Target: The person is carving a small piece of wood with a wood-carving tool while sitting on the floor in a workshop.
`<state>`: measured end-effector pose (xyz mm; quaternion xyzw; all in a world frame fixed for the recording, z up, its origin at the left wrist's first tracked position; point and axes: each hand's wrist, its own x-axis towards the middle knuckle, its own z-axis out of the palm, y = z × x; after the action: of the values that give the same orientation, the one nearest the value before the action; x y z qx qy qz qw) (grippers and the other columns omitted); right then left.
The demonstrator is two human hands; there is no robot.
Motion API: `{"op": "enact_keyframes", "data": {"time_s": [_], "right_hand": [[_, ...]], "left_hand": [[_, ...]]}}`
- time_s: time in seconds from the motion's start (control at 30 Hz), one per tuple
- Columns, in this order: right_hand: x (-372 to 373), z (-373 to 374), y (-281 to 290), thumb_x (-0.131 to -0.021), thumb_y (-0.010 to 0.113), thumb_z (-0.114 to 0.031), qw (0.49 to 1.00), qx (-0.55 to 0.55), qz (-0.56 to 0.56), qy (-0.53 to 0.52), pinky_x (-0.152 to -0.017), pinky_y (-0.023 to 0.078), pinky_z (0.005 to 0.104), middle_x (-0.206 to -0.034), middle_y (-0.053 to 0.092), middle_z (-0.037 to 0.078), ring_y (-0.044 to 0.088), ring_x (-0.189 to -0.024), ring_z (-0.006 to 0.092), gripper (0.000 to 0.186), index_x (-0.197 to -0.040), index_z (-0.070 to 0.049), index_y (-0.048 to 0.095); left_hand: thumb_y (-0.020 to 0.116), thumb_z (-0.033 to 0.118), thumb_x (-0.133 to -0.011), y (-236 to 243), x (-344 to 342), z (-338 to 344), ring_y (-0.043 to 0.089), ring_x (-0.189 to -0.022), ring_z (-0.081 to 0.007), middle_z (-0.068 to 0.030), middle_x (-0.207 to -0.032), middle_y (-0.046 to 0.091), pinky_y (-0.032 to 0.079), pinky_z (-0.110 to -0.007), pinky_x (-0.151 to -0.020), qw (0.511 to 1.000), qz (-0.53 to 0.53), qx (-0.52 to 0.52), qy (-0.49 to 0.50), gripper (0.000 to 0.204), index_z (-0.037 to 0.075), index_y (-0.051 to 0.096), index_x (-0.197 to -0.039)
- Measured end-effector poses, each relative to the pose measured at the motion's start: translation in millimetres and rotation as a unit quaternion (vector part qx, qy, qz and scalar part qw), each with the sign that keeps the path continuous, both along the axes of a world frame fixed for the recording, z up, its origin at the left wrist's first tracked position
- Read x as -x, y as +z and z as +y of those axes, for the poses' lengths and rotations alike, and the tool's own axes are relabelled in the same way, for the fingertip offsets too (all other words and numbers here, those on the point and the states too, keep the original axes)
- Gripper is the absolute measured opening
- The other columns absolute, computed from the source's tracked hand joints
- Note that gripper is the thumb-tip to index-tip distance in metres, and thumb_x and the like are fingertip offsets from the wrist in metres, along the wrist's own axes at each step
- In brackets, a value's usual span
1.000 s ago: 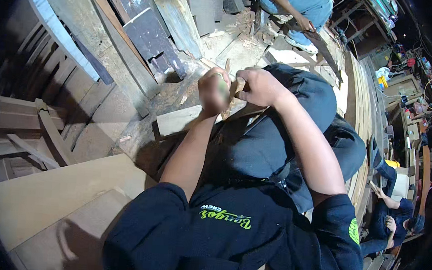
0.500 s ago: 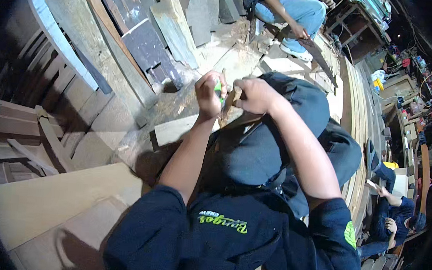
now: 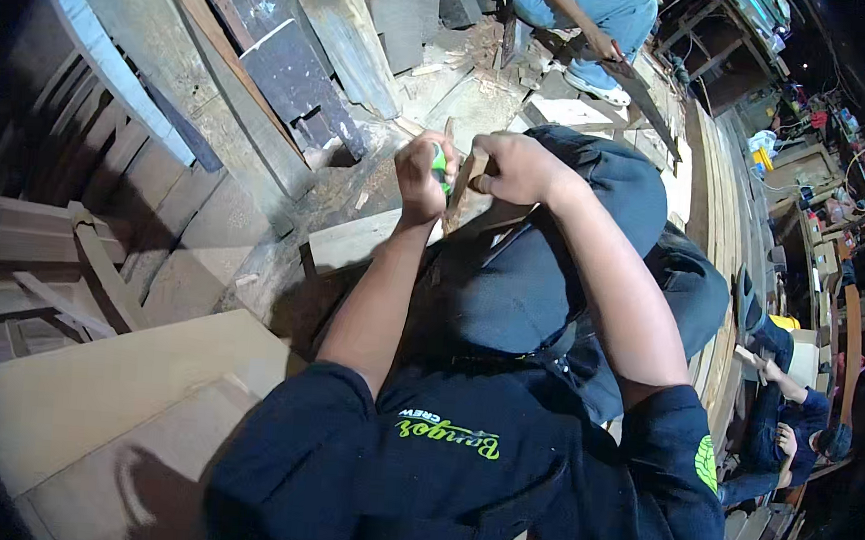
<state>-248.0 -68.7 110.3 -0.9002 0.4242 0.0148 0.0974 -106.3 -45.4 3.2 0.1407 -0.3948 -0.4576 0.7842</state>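
Note:
My left hand (image 3: 423,176) is closed around a green object (image 3: 439,161), which looks like a tool's handle, held upright over my lap. Just to its right, my right hand (image 3: 516,172) grips a narrow brown piece of wood (image 3: 472,175), its fingers bent over it. Wood bits lie between the hands, and a pale board (image 3: 352,239) extends leftward under my left forearm. My raised leg in dark trousers (image 3: 523,301) is below my right hand. The working end of the green object cannot be made out.
Leaning planks (image 3: 331,32) line the upper left; a tan panel (image 3: 113,388) fills the lower left. Ahead, a crouching person (image 3: 580,20) holds a saw (image 3: 649,110). Long boards (image 3: 722,220) run along the right, where another person (image 3: 798,416) sits holding a stick beside cluttered shelves.
My left hand has turned slightly, showing more of the green object. My right hand keeps its grip with a small shift, and the seated person's hands on the right have moved slightly.

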Motion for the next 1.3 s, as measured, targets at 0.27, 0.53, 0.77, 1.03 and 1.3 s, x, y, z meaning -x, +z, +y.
{"op": "enact_keyframes", "data": {"time_s": [0.27, 0.53, 0.77, 1.03, 1.3], "right_hand": [[-5.6, 0.4, -2.8, -0.073, 0.069, -0.028, 0.999, -0.017, 0.032, -0.002, -0.089, 0.049, 0.042, -0.104, 0.065, 0.024, 0.062, -0.101, 0.0381, 0.051, -0.116, -0.003, 0.059], [-3.4, -3.5, -5.2, -0.071, 0.071, -0.031, 0.999, -0.018, 0.033, -0.028, -0.087, 0.05, 0.0423, -0.1, 0.067, 0.023, 0.063, -0.097, 0.0381, 0.053, -0.116, -0.005, 0.06], [1.2, -2.7, -9.6, -0.071, 0.073, -0.027, 1.0, 0.015, 0.0, -0.025, -0.082, 0.05, 0.0432, -0.094, 0.066, 0.023, 0.063, -0.093, 0.0389, 0.049, -0.11, -0.001, 0.059], [-4.3, -4.2, -7.4, -0.071, 0.073, -0.029, 0.999, -0.022, 0.033, -0.024, -0.082, 0.05, 0.043, -0.096, 0.065, 0.024, 0.062, -0.095, 0.0387, 0.05, -0.11, -0.001, 0.058], [-3.9, -1.5, -6.3, -0.073, 0.073, -0.027, 0.999, -0.007, 0.023, -0.031, -0.084, 0.049, 0.0435, -0.1, 0.065, 0.023, 0.061, -0.1, 0.0389, 0.046, -0.108, -0.001, 0.059]], "left_hand": [[0.039, 0.028, -0.098, 1.5, -1.8, 0.2, 0.045, -0.051, -0.0112, -0.0058, -0.063, 0.049, 0.035, -0.025, -0.047, 0.999, 0.047, 0.022, -0.015, 0.038, 0.0, 0.053, -0.076], [0.032, 0.036, -0.096, -2.7, -9.2, -26.1, 0.042, -0.044, -0.0126, -0.0035, -0.053, 0.045, 0.035, -0.028, -0.044, 0.975, 0.04, -0.172, 0.138, 0.045, 0.005, 0.048, -0.067], [0.039, 0.049, -0.091, -29.6, -42.9, -14.9, 0.037, -0.045, -0.0156, -0.0046, -0.056, 0.039, 0.032, -0.029, -0.043, 0.925, 0.248, -0.232, 0.17, 0.044, 0.01, 0.043, -0.07], [0.037, 0.043, -0.09, 26.3, -56.9, 15.9, 0.041, -0.046, -0.0149, -0.0056, -0.056, 0.043, 0.034, -0.029, -0.044, 0.956, 0.215, -0.12, 0.156, 0.04, 0.007, 0.045, -0.074], [0.041, 0.045, -0.09, -42.8, 3.8, -3.8, 0.043, -0.044, -0.0147, -0.0064, -0.054, 0.048, 0.035, -0.028, -0.044, 0.986, -0.039, -0.118, 0.111, 0.047, 0.004, 0.053, -0.071]]}}
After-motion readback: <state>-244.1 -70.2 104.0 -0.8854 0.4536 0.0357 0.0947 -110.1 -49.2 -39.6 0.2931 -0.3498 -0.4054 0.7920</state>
